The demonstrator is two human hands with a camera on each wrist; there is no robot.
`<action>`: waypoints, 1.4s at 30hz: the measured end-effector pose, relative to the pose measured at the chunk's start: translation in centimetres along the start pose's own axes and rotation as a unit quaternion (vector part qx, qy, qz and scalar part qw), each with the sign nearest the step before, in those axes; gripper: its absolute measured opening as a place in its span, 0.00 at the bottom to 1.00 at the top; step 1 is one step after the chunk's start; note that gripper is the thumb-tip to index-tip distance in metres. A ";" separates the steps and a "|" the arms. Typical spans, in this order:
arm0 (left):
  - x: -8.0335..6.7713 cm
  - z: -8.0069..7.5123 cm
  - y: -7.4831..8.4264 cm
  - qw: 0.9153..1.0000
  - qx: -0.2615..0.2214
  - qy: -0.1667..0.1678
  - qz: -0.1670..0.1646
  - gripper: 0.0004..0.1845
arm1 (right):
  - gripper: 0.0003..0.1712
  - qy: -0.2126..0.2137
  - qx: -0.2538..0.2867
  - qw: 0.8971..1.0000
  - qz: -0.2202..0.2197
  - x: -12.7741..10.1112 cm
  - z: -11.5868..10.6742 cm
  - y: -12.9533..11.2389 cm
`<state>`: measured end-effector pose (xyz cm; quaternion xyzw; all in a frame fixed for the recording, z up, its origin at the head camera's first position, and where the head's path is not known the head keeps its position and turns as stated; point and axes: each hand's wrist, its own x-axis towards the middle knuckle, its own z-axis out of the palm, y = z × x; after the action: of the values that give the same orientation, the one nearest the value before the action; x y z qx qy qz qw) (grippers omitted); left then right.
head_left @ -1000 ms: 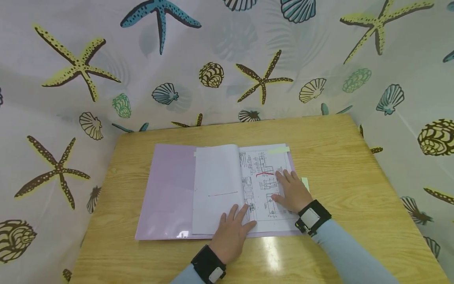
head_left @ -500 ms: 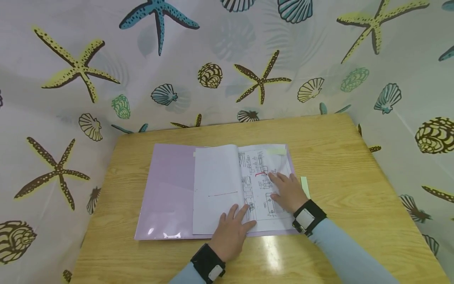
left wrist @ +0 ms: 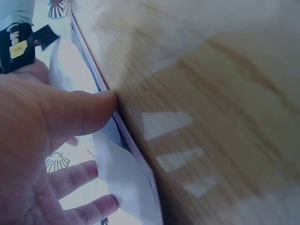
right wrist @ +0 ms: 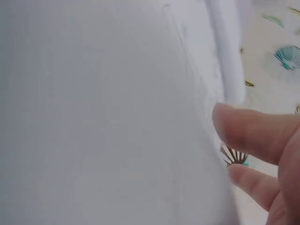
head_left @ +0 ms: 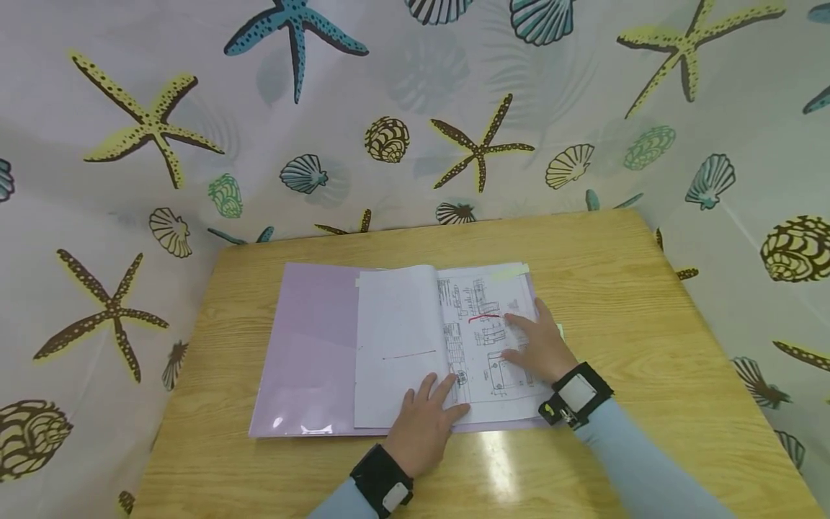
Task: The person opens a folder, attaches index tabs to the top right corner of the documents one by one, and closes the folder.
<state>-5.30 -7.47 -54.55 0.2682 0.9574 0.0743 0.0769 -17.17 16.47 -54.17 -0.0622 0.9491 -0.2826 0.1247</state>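
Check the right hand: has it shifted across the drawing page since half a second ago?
Yes. The right hand slid rightward toward the page's outer edge, uncovering the red mark and covering the green slip beside the folder.

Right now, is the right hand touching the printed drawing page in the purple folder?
Touching. The head view shows the right hand lying flat on the drawing page, fingers spread across the print just below the red mark, with no gap visible.

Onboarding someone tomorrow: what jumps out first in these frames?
The starfish-and-shell curtain wrapping the wooden table grabs the eye first. Mid-table lies an open lilac folder with a printed technical drawing bearing a red mark. The left hand rests flat at the pages' near edge, the right hand on the drawing.
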 end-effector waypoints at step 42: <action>-1.0 -3.5 -2.1 0.969 -0.177 0.160 -0.055 0.34 | 0.37 -0.190 0.355 0.913 -0.064 -2.9 0.8 -0.8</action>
<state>-6.15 -10.12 -51.36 0.1820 0.9420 0.2806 -0.0271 -14.14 15.95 -53.83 -0.1266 0.7386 -0.5913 0.2980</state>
